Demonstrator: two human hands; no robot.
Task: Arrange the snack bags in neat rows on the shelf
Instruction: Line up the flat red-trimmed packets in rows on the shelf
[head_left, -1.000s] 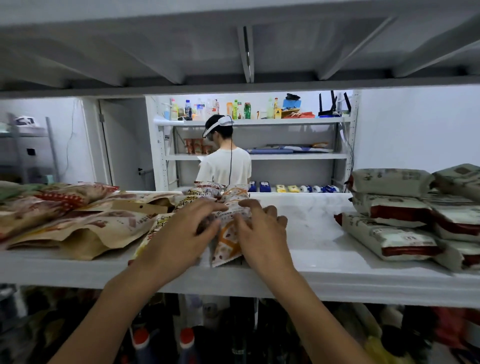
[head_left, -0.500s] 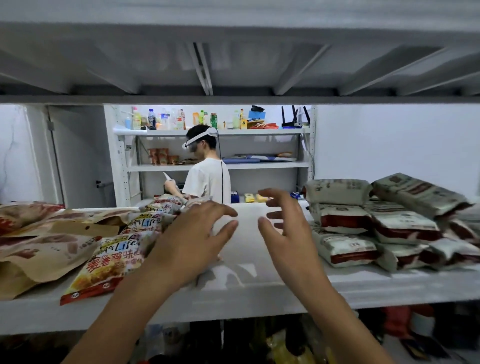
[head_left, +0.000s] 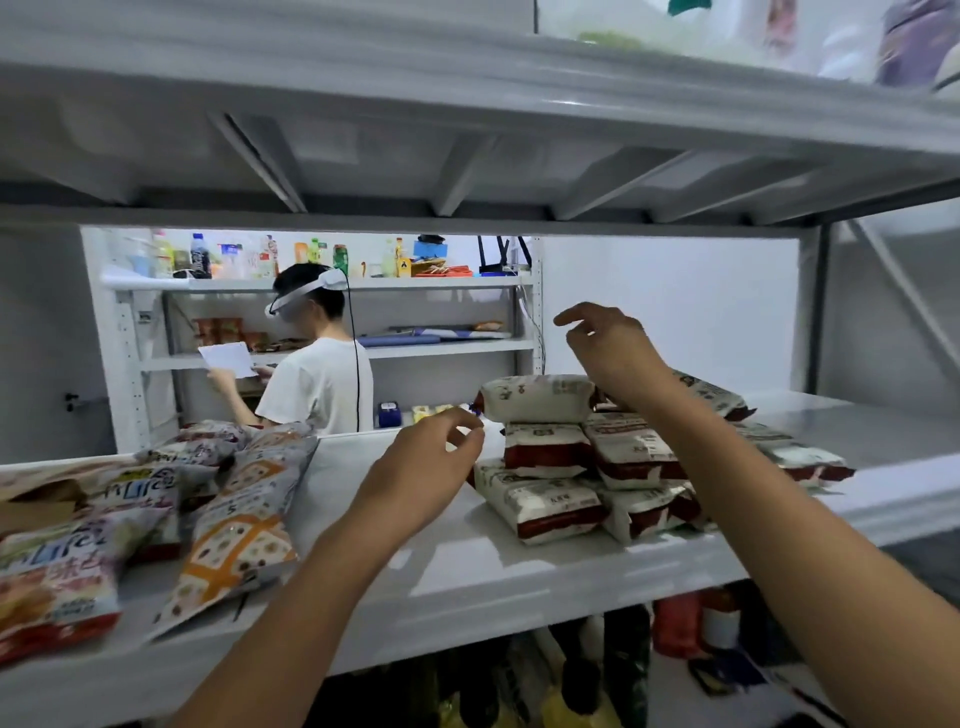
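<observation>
Blur softens most print on the packs, so labels can't be read w/ any certainty. Left hand (head_left: 423, 470) hangs over the bare middle of the shelf (head_left: 467, 577), fingers loosely curled, thumb & index tips close together, nothing in it. Right hand (head_left: 610, 351) is raised above the white-and-red bags (head_left: 543, 506), fingers drooping, likewise holding nothing. Its forearm crosses the stack & hides parts of some bags, so the count is approx: 7 seen, piled about 3 layers high on the shelf's right half, top ones skewed. On the left half, colourful snack bags (head_left: 156, 483) lie overlapped in a loose heap, at least 5, the outer ones cut off by the frame edge. An orange-patterned bag (head_left: 236, 540) lies nearest the left hand but apart from it. Below the shelf, dark bottles (head_left: 576, 680) are too dim to count. Upper shelf (head_left: 519, 67) carries blurred items, cut off at the top. Behind, 1 person (head_left: 317, 384) in a white shirt w/ a headset holds a sheet of paper (head_left: 228, 358) at a far rack (head_left: 441, 283) w/ drink bottles (head_left: 200, 257) on top.
</observation>
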